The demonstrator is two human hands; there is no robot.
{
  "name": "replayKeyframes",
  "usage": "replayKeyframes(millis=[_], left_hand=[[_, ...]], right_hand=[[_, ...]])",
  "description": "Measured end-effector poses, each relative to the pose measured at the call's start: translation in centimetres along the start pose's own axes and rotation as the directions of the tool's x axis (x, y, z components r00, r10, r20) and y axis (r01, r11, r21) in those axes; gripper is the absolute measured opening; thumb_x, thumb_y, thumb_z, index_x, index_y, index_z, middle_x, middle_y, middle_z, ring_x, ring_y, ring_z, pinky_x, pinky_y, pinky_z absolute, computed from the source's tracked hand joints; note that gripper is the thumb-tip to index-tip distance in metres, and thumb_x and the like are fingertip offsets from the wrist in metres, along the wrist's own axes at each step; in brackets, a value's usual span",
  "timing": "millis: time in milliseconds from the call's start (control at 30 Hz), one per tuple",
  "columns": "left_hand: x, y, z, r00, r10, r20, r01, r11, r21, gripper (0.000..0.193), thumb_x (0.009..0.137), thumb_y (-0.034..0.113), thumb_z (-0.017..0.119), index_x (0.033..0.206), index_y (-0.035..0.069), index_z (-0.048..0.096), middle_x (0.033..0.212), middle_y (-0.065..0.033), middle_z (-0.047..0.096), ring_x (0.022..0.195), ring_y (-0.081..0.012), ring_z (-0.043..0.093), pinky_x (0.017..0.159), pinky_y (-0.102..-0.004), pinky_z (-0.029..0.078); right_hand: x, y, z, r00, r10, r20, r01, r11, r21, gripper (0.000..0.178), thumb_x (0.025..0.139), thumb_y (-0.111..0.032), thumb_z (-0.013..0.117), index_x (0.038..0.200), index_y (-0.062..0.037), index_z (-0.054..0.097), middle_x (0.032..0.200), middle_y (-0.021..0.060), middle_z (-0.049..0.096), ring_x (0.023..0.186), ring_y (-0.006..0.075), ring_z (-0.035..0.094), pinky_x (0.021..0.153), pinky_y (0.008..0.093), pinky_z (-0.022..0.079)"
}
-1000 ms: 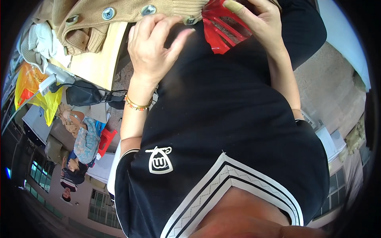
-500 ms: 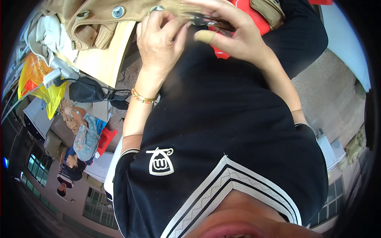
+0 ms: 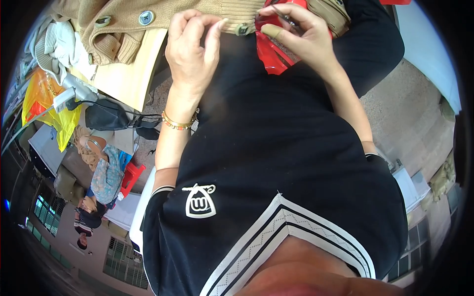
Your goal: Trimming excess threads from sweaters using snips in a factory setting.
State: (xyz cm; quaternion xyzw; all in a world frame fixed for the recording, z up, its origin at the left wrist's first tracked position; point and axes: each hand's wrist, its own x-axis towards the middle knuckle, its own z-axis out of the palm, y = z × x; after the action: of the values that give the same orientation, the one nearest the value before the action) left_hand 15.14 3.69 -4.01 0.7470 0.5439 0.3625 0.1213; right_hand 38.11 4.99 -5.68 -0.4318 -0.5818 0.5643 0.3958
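Note:
A tan knitted cardigan (image 3: 190,7) lies across the top of the view, with large grey-green buttons (image 3: 146,18) on its band. Another button (image 3: 242,29) sits at the ribbed edge, between my hands. My left hand (image 3: 192,54) is closed beside that edge, thumb and forefinger drawn together; anything between the tips is too small to make out. In my right hand (image 3: 308,42) are small dark metal snips (image 3: 285,16), partly hidden by the fingers. A tan cover (image 3: 270,31) wraps the right thumb.
Red plastic (image 3: 274,58) and a folded tan knit (image 3: 332,15) lie by my right hand. At left are a pale wooden tabletop (image 3: 126,74), a yellow bag (image 3: 61,116) and a black pouch (image 3: 106,114). Other people (image 3: 106,172) sit farther off.
My right hand has drawn the snips away to the right from the left fingertips. The left hand has shifted slightly left, and the button at the ribbed edge now shows clearly.

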Motion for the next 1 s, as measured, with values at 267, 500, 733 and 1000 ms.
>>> replayKeyframes(millis=[267,500,733,1000], left_hand=[[-0.8,-0.3,-0.6,0.999,0.031,-0.041,-0.033,0.999,-0.035,0.01,0.091,0.005,0.074,0.099,0.002,0.069,0.102,-0.0097,0.062,0.088,-0.0192,0.062,0.076,-0.0293,0.051],[-2.0,-0.7,0.9,0.998,0.038,0.053,-0.04,0.999,0.037,0.028,0.078,0.02,0.085,0.104,0.014,0.077,0.094,-0.0027,0.061,0.078,-0.0206,0.06,0.071,-0.0334,0.05],[-1.0,-0.8,1.5,0.98,0.185,0.07,-0.194,0.97,0.147,0.013,0.08,0.018,0.082,0.091,0.015,0.075,0.089,0.0009,0.06,0.08,-0.0195,0.058,0.072,-0.034,0.047],[-1.0,-0.2,1.4,0.998,0.044,0.04,-0.048,0.993,0.103,0.01,0.087,0.015,0.075,0.09,0.009,0.067,0.096,-0.007,0.06,0.088,-0.0277,0.062,0.077,-0.0389,0.048]], right_hand=[[-1.1,3.7,1.3,0.996,-0.077,-0.043,0.072,0.99,-0.12,0.03,0.086,-0.001,0.078,0.114,0.0004,0.068,0.102,0.0032,0.069,0.092,0.01,0.064,0.08,0.0229,0.051],[-0.3,4.4,2.0,0.956,-0.29,-0.037,0.264,0.912,-0.315,0.038,0.08,-0.018,0.084,0.114,-0.0095,0.068,0.086,0.0034,0.069,0.066,0.014,0.062,0.062,0.0274,0.051],[0.2,6.5,2.7,0.997,-0.048,-0.053,0.041,0.99,-0.133,0.034,0.083,-0.017,0.082,0.111,-0.0092,0.065,0.068,-0.003,0.048,0.061,0.0061,0.049,0.056,0.0258,0.042],[0.9,5.9,2.8,1.0,0.018,-0.014,-0.018,1.0,-0.024,0.02,0.084,-0.016,0.082,0.097,-0.005,0.071,0.066,-0.0081,0.045,0.058,0.0002,0.044,0.052,0.0208,0.038]])
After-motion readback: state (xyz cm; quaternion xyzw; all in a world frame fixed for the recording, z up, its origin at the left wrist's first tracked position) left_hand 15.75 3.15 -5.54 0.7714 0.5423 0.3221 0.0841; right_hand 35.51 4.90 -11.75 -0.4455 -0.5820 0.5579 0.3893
